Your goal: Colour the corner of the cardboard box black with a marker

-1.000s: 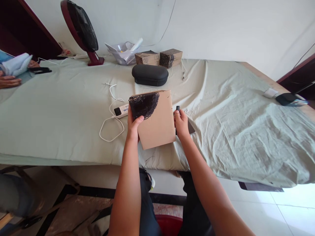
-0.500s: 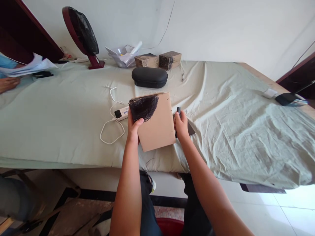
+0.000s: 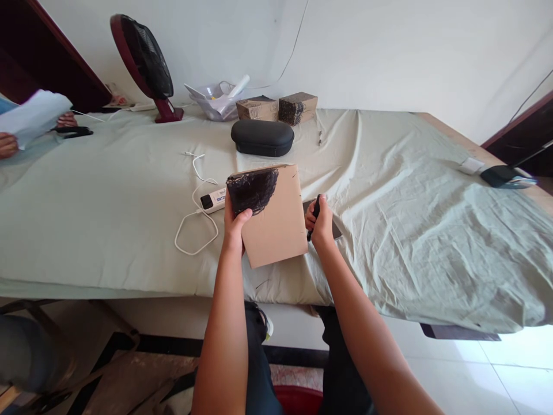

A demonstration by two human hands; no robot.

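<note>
My left hand (image 3: 235, 225) is closed on the left side of a brown cardboard box (image 3: 279, 230), with the thumb lying on its upper face. A patch of black scribble covers the box's upper left corner. The box is held tilted over the near part of the table. Just right of it, my right hand (image 3: 318, 222) is wrapped round a black marker (image 3: 317, 207), apart from the box. Under that hand lies a dark flat thing (image 3: 336, 229), partly hidden; it looks like a phone.
A white power strip (image 3: 215, 200) with a white cable is left of the box. Behind stand a black zip case (image 3: 262, 138), two small boxes, a clear plastic basket (image 3: 218, 106) and a fan (image 3: 144, 63). At far left another person's hands hold paper (image 3: 37, 118).
My right hand has turned, and the marker in it now tilts. My left hand and the box stay put. The other person's paper has shifted, showing both their hands.
</note>
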